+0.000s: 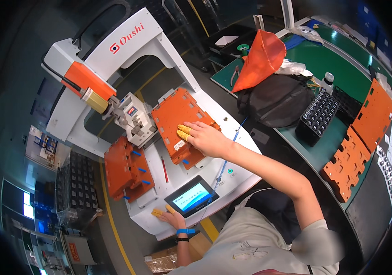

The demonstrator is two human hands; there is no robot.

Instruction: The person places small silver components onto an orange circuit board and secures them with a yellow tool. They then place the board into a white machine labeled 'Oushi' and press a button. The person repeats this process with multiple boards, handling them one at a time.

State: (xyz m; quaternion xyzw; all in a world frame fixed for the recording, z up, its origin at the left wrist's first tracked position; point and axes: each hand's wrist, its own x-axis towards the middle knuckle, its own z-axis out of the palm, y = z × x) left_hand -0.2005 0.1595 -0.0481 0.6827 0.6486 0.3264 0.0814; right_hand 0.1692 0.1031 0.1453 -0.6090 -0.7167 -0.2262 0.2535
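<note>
My right hand (pixel 207 139) lies flat on an orange fixture plate (pixel 180 115), its fingers stretched out and yellow finger cots on some of them. That plate sits on the white bed of a benchtop machine, right beside the machine's tool head (pixel 135 120). At the machine's lower front corner rests my left hand (pixel 173 217), fingers apart, also with yellow finger cots; whether it presses a button there I cannot tell. A blue wrist strap (pixel 185 231) circles the left wrist. Left of the tool head stands a second orange fixture (pixel 122 167) with blue pegs.
A touch screen (pixel 191 196) and a red pen (pixel 165 169) are on the machine's near side. A blue coiled cord (pixel 219 179) crosses the bed. To the right, a green bench (pixel 313 57) carries a black bag (pixel 274 101), a black tray of small parts (pixel 317 114) and orange plates (pixel 373 114).
</note>
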